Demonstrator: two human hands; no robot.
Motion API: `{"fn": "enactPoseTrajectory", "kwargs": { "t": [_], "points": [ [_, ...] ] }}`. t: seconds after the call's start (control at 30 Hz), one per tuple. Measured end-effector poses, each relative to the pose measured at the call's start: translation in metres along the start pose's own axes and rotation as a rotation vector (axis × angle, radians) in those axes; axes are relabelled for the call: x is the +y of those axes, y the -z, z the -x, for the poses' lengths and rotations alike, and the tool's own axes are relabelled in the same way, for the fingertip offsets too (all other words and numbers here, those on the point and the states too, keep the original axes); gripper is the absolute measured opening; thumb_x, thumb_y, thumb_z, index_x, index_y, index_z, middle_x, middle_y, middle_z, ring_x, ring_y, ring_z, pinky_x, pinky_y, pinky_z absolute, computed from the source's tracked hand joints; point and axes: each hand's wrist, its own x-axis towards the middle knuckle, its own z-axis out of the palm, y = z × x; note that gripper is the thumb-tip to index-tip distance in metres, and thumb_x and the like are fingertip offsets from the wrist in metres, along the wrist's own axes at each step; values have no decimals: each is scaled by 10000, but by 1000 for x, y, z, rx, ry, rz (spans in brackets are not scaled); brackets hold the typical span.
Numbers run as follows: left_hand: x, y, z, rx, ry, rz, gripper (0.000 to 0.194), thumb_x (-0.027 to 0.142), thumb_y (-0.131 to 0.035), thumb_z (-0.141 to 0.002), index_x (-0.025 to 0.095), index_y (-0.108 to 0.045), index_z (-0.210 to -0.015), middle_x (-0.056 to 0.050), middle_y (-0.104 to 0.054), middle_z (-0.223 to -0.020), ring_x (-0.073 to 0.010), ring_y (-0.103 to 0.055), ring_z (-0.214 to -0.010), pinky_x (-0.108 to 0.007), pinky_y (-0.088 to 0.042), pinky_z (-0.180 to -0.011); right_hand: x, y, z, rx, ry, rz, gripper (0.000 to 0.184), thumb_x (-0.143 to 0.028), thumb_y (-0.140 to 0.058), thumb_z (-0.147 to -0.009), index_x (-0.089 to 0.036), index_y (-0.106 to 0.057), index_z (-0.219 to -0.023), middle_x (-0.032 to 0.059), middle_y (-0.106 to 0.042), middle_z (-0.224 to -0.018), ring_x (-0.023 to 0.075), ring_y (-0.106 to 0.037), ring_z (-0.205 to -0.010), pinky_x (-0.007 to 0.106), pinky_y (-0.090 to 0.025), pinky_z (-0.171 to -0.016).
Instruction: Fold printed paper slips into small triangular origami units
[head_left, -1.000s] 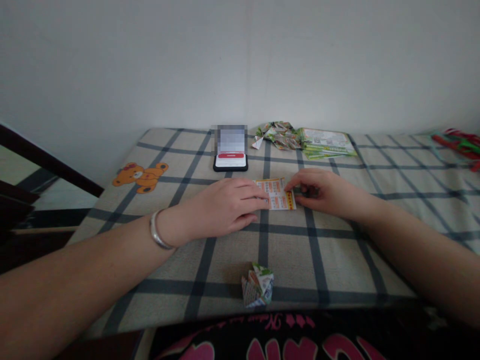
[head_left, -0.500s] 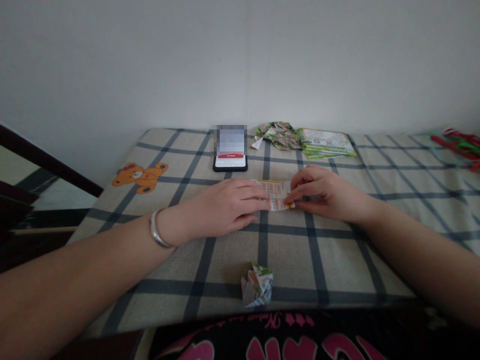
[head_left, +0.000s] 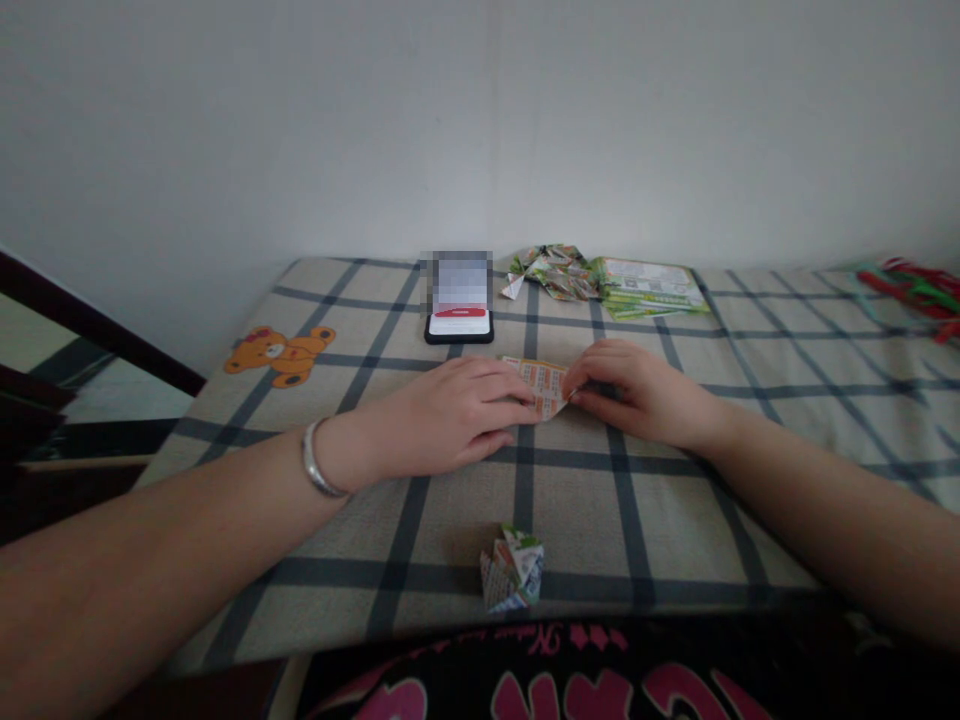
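A small printed paper sheet (head_left: 546, 382) with orange blocks of text lies on the checked cloth between my hands. Stretched fingers of my left hand (head_left: 457, 412) rest flat over its left part, the thumb lying on the cloth. My right hand (head_left: 630, 392) pinches the sheet's right end between thumb and fingers, and the lower right corner is turned up at a slant. Part of the sheet is hidden under the fingers. Nearer to me sits a folded paper piece (head_left: 513, 570) with pointed flaps, touched by neither hand.
A phone (head_left: 459, 325) lies beyond my hands. Folded paper pieces (head_left: 555, 272) and a stack of printed sheets (head_left: 656, 285) lie by the wall. Red and green items (head_left: 915, 290) are at the far right. A bear picture (head_left: 279, 355) is on the cloth at left.
My right hand has moved slightly left, bringing the sheet's right end with it; the lower right corner now slants up. The left hand has stayed almost in place.
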Motion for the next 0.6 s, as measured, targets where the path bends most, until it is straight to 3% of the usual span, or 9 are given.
{"fn": "enactPoseTrajectory", "kwargs": {
  "t": [0.4, 0.6],
  "points": [
    [-2, -3, 2, 45, -31, 0, 315, 221, -563, -903, 162, -623, -1207, -73, -645, -1224, -232, -555, -1174, -413, -454, -1054, 1, -10, -7, 55, -137, -1, 118, -237, -562, -896, -167, -630, -831, 33, -627, -754, 163, -553, -734, 280, -403, -675],
    [-2, -2, 2, 35, -4, 28, 316, 227, -565, -899, 171, -614, -1206, -61, -655, -1219, -228, -557, -1173, -408, -453, -1051, 2, -14, -9, 78, -160, -7, 108, -243, -586, -881, -171, -661, -909, 38, -656, -791, 162, -569, -742, 283, -421, -684]
  ]
}}
